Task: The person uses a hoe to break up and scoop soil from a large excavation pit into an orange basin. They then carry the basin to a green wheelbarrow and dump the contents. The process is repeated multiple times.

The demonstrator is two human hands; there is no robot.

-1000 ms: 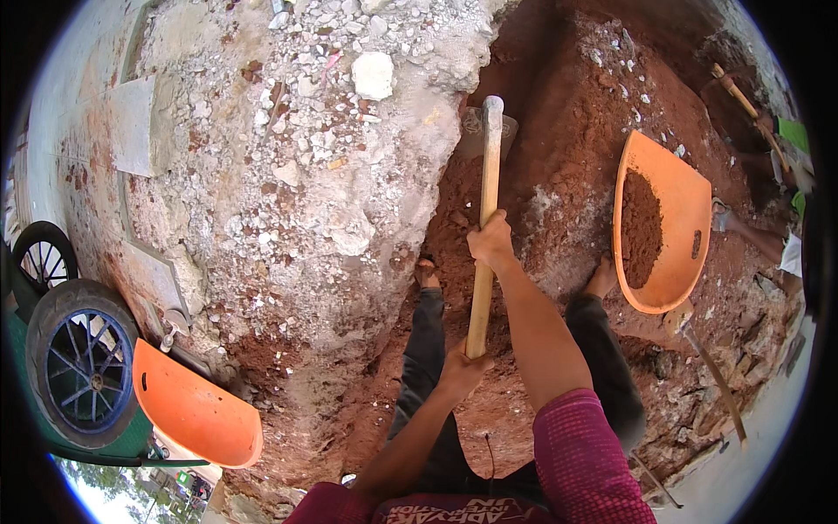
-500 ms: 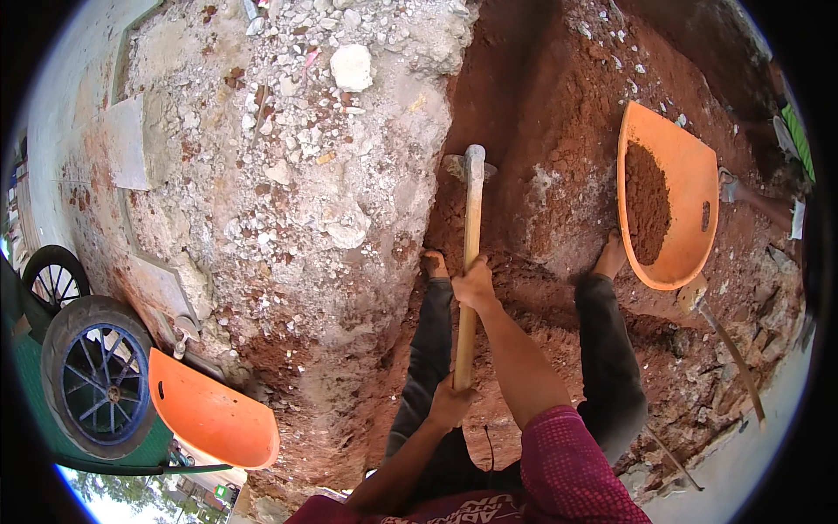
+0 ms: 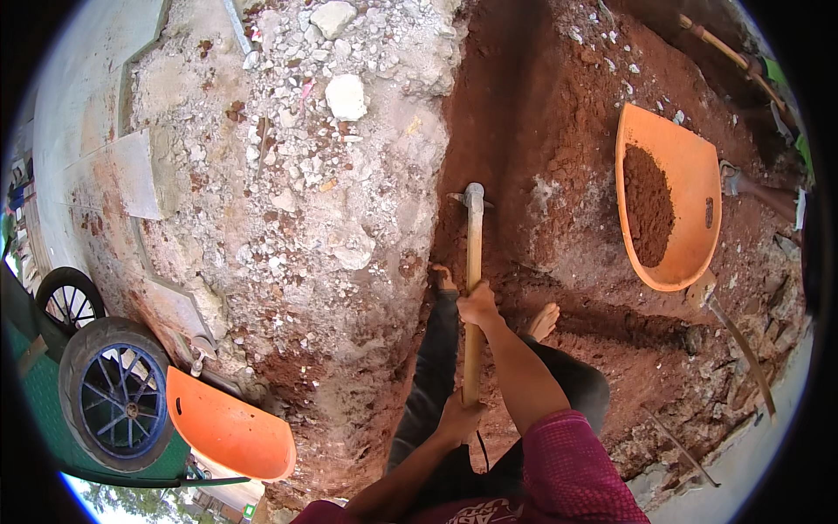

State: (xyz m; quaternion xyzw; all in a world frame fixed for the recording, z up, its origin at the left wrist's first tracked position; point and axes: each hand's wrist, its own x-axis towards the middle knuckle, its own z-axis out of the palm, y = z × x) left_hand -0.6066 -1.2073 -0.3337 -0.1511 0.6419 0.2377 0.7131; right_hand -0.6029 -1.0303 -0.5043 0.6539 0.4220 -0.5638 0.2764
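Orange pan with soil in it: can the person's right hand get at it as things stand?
Probably not: the right hand is closed around the wooden handle and the orange pan lies well off to the right, though nothing visible blocks the way.

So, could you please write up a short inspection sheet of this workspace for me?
Surface: red earth trench beside a pale, rubble-strewn ledge.
Job's things: wooden-handled digging tool, its head down in the trench; orange tray to the right, partly filled with loose red soil.
Clutter: large pale stone among smaller ones; second orange tray at left; long-handled tool at right.
Grips: right grip closed around the handle, left grip closed lower down it.
Cables: only a thin dark cord by the person's lap; purpose unclear.
Surroundings: blue-spoked wheel at left; another person's limb near the right edge.
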